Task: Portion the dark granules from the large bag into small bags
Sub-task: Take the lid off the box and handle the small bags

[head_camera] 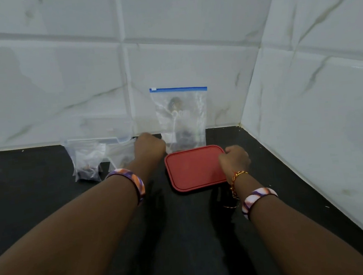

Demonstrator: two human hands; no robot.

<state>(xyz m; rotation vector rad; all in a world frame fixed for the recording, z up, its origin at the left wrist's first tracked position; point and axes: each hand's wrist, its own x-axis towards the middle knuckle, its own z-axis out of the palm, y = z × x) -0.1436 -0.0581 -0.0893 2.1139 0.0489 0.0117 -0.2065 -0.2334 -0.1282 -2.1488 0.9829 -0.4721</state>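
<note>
On the black countertop, against the white marbled wall tiles (pixel 62 86), we have both hands forward. Our left hand (pixel 149 147) is knuckles-up with fingers curled under, at the top edge of a small clear plastic bag (pixel 120 154); it seems to pinch that edge, though the fingertips are hidden, so we cannot tell for certain. Just left of that grip stands another small clear bag holding dark granules (pixel 87 161). Just right of it, leaning upright on the wall, is the large clear zip bag with a blue seal strip (pixel 181 115), with dark granules settled at its bottom. Our right hand (pixel 234 160) curls over the right edge of a flat red rectangular plastic lid (pixel 193 169), which lies directly in front of the large bag.

To do this step well, we judge the lid should slide clear first. Then hold the small bag's mouth open and upright near the large bag, and move small amounts, since thin bags slump and spill.
</note>
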